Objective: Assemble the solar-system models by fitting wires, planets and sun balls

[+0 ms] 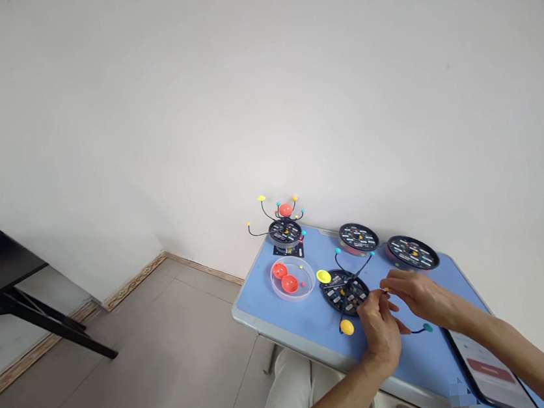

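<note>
My left hand [380, 326] and my right hand [417, 292] meet over the blue table [284, 307], just right of a black round model base [345, 292] with wire arms carrying a yellow disc [323, 277] and a yellow ball [347, 327]. The right hand's fingers pinch a small yellow-tipped piece [385, 290]. My left hand is curled closed beside it; what it grips is hidden. A black wire arm with a teal ball [427, 328] lies on the table under my hands.
A finished model with an orange ball [284, 225] stands at the table's far corner. A clear dish [293, 279] holds orange hemispheres. Two more black bases [359, 238] [412, 253] sit at the back. A phone [490, 369] lies at right. A dark table [0, 274] stands left.
</note>
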Available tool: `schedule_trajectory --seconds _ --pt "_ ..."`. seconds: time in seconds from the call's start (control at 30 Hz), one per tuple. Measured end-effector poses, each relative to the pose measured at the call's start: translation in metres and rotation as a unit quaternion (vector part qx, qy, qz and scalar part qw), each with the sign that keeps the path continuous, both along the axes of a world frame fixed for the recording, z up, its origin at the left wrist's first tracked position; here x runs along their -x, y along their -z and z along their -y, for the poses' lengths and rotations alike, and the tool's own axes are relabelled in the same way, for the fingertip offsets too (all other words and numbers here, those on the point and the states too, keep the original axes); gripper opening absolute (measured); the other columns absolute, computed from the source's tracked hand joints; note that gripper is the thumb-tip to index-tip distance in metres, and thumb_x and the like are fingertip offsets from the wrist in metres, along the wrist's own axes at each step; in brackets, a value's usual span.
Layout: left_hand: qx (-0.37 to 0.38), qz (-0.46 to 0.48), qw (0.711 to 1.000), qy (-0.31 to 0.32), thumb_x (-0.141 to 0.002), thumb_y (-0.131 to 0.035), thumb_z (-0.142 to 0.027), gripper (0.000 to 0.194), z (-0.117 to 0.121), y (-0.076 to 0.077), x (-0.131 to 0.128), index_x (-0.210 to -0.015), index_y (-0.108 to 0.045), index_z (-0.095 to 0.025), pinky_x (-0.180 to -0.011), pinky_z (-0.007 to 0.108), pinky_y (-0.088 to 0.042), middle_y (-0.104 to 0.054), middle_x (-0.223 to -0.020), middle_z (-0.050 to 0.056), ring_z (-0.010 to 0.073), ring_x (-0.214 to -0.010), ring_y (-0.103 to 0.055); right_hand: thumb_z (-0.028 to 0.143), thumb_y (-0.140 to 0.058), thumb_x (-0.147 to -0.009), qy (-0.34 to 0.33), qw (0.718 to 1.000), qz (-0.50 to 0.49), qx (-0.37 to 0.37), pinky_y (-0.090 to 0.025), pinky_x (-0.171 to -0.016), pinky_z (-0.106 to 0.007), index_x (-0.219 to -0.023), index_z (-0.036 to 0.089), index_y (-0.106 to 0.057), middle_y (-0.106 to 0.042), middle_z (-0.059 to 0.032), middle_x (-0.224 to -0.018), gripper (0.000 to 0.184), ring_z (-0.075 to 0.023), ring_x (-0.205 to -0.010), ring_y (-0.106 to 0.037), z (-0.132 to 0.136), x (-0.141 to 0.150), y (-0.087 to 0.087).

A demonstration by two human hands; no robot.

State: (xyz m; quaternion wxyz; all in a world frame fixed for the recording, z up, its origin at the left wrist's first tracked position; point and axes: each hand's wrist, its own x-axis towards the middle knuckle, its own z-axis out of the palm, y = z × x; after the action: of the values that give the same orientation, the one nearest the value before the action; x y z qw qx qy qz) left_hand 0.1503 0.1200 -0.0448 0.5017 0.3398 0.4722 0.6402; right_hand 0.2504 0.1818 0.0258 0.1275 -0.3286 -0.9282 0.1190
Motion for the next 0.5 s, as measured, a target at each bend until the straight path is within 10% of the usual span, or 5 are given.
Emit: schedule_trajectory --seconds 0.5 --pt "0.015 0.107 0.994 -0.016 -0.076 -0.052 -0.072 0.057 -0.0055 0.001 -0.0048 -0.067 -0.054 -0.015 -0.029 0.016 -0.027 -0.051 -0.066 -0.001 0.0018 -0.028 -0.041 -0.011 -0.038 -0.076 -0.035 0.973 0.127 -0.191 -0.035 -0.052 -0.026 -0.068 0.02 -0.057 -0.057 -0.0019 -0.069 0.037 -0.0148 -0.056 -0.055 -0.0025 0.0018 0.0092"
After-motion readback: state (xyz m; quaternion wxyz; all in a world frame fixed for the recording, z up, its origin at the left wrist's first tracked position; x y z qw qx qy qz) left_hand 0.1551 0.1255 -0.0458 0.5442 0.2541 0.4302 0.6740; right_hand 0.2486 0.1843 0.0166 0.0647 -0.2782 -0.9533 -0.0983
